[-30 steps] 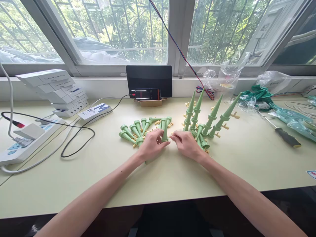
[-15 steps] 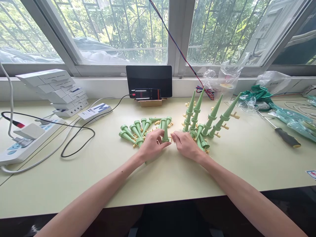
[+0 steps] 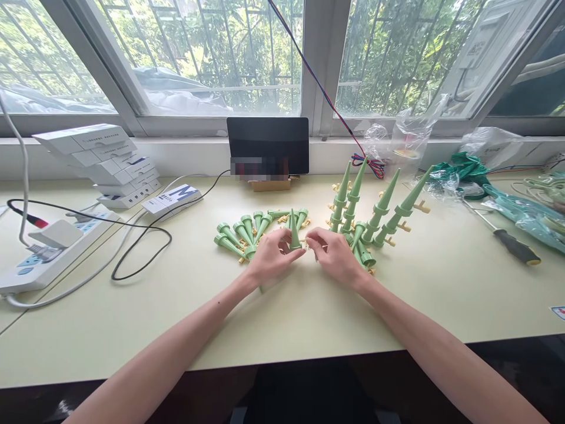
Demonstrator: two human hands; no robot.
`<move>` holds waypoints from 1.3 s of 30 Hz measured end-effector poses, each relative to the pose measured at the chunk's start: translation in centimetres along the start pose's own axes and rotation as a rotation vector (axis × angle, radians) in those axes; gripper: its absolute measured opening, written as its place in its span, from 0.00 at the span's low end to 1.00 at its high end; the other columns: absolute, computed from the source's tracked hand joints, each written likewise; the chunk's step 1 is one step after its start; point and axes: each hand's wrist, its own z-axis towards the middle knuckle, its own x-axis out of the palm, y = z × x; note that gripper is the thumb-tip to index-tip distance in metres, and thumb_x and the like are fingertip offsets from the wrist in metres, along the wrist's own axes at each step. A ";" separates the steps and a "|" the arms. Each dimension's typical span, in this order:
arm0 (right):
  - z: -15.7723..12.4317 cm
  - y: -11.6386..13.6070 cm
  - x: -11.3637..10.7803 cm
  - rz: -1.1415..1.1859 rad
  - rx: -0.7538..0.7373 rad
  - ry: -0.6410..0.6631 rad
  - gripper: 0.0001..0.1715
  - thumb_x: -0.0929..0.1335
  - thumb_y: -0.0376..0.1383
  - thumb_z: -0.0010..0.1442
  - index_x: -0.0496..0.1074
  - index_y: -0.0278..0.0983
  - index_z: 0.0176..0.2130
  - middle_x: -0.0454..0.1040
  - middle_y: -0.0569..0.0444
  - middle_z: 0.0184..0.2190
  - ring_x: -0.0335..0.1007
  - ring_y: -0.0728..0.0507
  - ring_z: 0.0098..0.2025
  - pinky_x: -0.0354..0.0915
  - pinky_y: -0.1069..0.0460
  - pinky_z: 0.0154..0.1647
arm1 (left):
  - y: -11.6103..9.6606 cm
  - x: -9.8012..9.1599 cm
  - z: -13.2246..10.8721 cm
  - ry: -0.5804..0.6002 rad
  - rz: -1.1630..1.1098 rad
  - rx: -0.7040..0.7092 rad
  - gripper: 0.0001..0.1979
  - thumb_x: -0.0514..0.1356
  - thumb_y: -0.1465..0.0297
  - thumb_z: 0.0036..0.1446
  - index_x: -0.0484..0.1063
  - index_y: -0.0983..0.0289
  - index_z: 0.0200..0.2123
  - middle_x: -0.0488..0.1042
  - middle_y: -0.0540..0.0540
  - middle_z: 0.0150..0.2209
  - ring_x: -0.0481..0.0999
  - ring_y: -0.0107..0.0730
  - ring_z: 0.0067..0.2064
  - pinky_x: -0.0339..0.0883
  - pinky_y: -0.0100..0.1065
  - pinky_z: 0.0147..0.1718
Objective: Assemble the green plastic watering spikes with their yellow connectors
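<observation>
My left hand (image 3: 273, 256) is closed around a green plant watering spike (image 3: 295, 232), whose point is up. Its lower part is hidden by my fingers. At the spike's right side, my right hand (image 3: 333, 253) has its thumb and fingertips pinched at a small yellow valve (image 3: 304, 242). To the left and behind lie several loose green spikes (image 3: 244, 231) with yellow valves. Right of my right hand several stacked spikes (image 3: 380, 209) rise at a slant, yellow valves sticking out. More short spikes (image 3: 365, 254) lie at their foot, partly covered by my right hand.
A dark tablet (image 3: 269, 141) leans at the back on a cardboard stand (image 3: 271, 185). White boxes (image 3: 101, 159) and a power strip (image 3: 57, 253) with cables occupy the left. At right lie a screwdriver (image 3: 516, 246), green plastic bags (image 3: 463, 171) and clear wrapping (image 3: 410, 135).
The spike in my left hand has shifted slightly left and up. My right fingertips have changed their bend beside the yellow valve. The view has moved a little.
</observation>
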 end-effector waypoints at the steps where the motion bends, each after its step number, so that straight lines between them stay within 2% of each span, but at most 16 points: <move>1: 0.0 0.1 0.0 0.015 0.003 -0.001 0.12 0.61 0.40 0.67 0.69 0.38 0.35 0.70 0.55 0.28 0.61 0.48 0.27 0.59 0.53 0.29 | 0.0 0.0 0.0 0.003 -0.014 -0.009 0.15 0.65 0.58 0.50 0.68 0.63 0.32 0.71 0.49 0.25 0.72 0.29 0.24 0.66 0.31 0.23; 7: 0.0 0.3 -0.1 0.079 0.043 -0.002 0.09 0.63 0.38 0.65 0.70 0.38 0.37 0.70 0.56 0.26 0.63 0.48 0.24 0.61 0.53 0.29 | -0.2 -0.1 -0.1 0.023 -0.053 -0.060 0.15 0.65 0.58 0.50 0.69 0.63 0.34 0.71 0.49 0.25 0.72 0.29 0.23 0.64 0.30 0.20; 19: -0.1 -0.2 -0.1 0.014 0.027 0.021 0.09 0.62 0.36 0.65 0.69 0.36 0.35 0.68 0.58 0.20 0.61 0.48 0.22 0.59 0.53 0.30 | 0.2 0.0 0.0 0.031 -0.024 -0.001 0.15 0.65 0.59 0.50 0.66 0.63 0.30 0.70 0.48 0.23 0.72 0.29 0.23 0.65 0.30 0.22; 39: -0.1 -0.1 0.0 -0.049 0.023 0.012 0.13 0.60 0.36 0.66 0.66 0.37 0.30 0.62 0.60 0.19 0.54 0.50 0.22 0.55 0.54 0.29 | 0.3 0.2 -0.1 0.043 -0.038 0.001 0.15 0.65 0.59 0.50 0.68 0.64 0.32 0.70 0.48 0.24 0.72 0.28 0.23 0.65 0.29 0.22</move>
